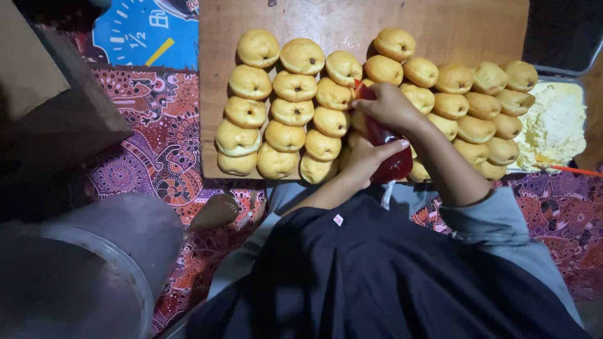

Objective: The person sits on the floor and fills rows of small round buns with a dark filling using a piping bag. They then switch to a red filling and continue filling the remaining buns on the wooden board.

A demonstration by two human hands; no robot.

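Observation:
Several round golden buns (286, 113) lie in rows on a wooden board (440, 22); each bun on the left has a small dark hole in its top. Both hands hold a clear piping bag of red filling (391, 154) over the middle of the board. My right hand (391, 107) grips the bag's upper end, whose red tip (359, 88) points at a bun. My left hand (369, 158) wraps the bulging lower part from below. The buns under my hands are partly hidden.
A metal tray (590, 66) of pale yellow cream (556, 122) with an orange-handled tool (575, 169) sits at the right. A large grey tub (119, 251) stands at the lower left on a patterned red cloth (157, 144). My dark apron (377, 282) fills the foreground.

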